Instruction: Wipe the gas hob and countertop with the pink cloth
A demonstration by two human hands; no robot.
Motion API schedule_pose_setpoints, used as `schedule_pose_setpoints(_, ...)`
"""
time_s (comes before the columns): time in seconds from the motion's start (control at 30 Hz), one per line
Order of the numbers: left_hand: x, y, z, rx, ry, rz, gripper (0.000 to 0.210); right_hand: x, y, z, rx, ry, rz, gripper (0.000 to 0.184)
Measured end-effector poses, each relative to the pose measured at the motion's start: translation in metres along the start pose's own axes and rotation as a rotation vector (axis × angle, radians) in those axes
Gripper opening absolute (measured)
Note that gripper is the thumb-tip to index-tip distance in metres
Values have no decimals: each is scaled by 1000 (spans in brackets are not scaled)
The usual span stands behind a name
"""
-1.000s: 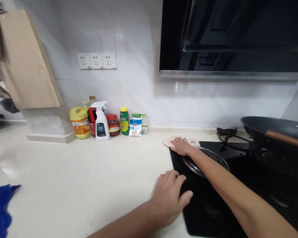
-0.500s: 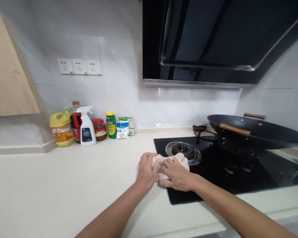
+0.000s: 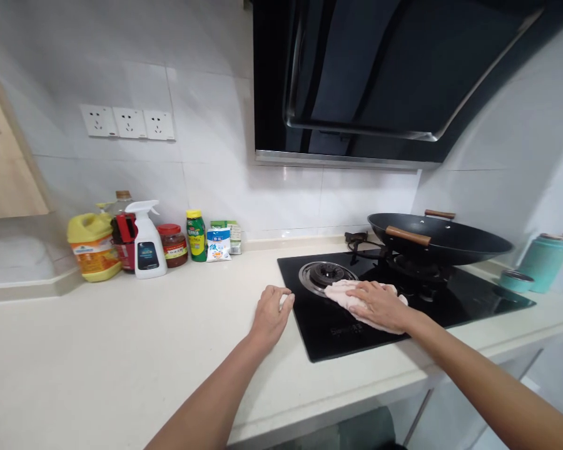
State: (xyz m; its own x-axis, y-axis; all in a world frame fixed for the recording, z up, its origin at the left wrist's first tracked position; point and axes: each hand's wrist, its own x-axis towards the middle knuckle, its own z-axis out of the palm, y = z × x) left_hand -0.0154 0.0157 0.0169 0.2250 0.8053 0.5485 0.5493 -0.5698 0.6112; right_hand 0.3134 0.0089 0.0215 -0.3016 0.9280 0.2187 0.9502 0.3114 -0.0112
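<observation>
A pale pink-white cloth (image 3: 340,292) lies spread on the black glass gas stove (image 3: 319,344), just in front of the left burner (image 3: 327,274). My right hand (image 3: 378,305) grips the cloth from above and presses it onto the glass. Beside the stove's left edge, my left hand (image 3: 269,315) rests on the white counter (image 3: 206,350). Its fingers are loosely curled, the thumb stands apart with a gap, and no object shows in it.
A large black wok (image 3: 450,240) with wooden handles sits on the right burner. A range hood (image 3: 356,81) hangs overhead. Along the wall stand a yellow jug (image 3: 94,247), a spray bottle (image 3: 149,244), a red-lidded jar (image 3: 172,245) and a green bottle (image 3: 196,236). Turquoise containers (image 3: 544,265) are far right.
My right hand has slid the cloth right, further onto the stove. My left hand has come off the cloth. The view has shifted right, showing the turquoise containers more fully.
</observation>
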Motion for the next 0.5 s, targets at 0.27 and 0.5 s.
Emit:
schedule_pose_setpoints(0.27, 3, -5, 5, 1, -43, -27, 28, 9, -27, 5, -7, 92, 179, 50)
schedule_pose_setpoints(0.5, 4, -17, 14, 21, -106, 5, 31, -13, -114, -5, 202, 59, -216, 39)
